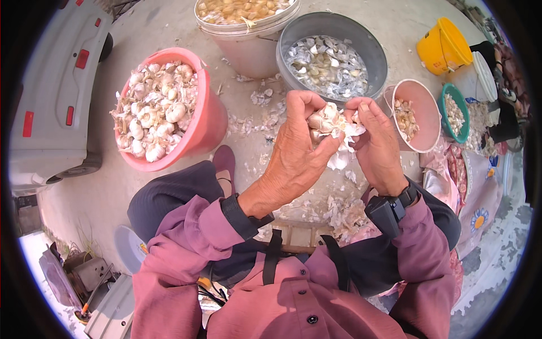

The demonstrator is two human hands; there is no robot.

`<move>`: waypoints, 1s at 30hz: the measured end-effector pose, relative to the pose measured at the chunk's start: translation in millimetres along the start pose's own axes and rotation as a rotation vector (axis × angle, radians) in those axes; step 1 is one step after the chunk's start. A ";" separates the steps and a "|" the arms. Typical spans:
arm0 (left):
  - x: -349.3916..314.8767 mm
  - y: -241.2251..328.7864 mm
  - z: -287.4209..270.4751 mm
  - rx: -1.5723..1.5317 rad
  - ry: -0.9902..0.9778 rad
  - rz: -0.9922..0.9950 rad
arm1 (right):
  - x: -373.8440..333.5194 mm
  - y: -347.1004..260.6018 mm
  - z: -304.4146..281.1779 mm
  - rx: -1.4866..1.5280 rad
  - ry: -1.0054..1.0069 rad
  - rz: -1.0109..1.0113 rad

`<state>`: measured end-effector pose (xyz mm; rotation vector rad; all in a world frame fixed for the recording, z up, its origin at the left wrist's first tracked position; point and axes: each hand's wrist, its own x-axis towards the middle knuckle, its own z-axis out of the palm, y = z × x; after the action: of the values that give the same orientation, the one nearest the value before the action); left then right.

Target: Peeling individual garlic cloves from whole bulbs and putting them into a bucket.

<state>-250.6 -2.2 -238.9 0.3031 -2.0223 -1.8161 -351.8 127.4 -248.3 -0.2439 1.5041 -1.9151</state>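
Note:
Between my two hands, above my lap, is a garlic bulb (324, 120) partly broken open, its cloves showing. My left hand (291, 152) is closed around the bulb, thumb below and fingers curled over the top. My right hand (381, 144) pinches at the bulb's right side, where loose white papery skin (353, 131) hangs down. What lies between the right fingertips is partly hidden. At the left stands a pink bucket (217, 121) heaped with whole garlic bulbs. Nearest to my right hand is a smaller pale pink bucket (427, 110) with some cloves inside.
Beyond my hands stand a grey tub (375, 53) of cloves in water and a whitish bucket (248, 53) of cloves. A green basin (464, 110) and yellow bucket (446, 48) are at right. A parked vehicle (53, 85) is left. Garlic skins (339, 214) litter the ground.

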 end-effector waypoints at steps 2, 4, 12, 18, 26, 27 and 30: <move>2.4 -1.1 -2.2 -0.065 -0.098 -0.148 | 0.0 2.4 -12.1 0.141 -0.098 0.019; 3.4 -3.6 -2.7 0.084 -0.106 -0.057 | -1.0 -0.8 -13.4 0.122 -0.177 0.011; 1.1 -8.1 10.3 0.218 -0.106 0.066 | -10.1 -5.2 8.3 -0.677 -0.081 -0.317; 0.8 -14.3 13.4 0.280 -0.133 0.210 | -9.3 4.5 9.3 -0.594 -0.043 -0.289; 1.6 -11.4 11.9 0.112 -0.011 0.162 | -9.4 -2.6 16.6 -0.228 -0.055 -0.117; 3.1 -9.2 11.5 -0.068 0.013 0.014 | -7.0 -4.0 14.0 -0.228 -0.057 -0.121; 5.5 -10.6 0.9 0.167 -0.061 0.041 | -0.2 -3.7 3.8 -0.011 -0.103 0.013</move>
<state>-257.0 -5.1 -248.6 0.2544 -2.2108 -1.6543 -351.1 124.9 -243.7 -0.3318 1.4446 -1.8559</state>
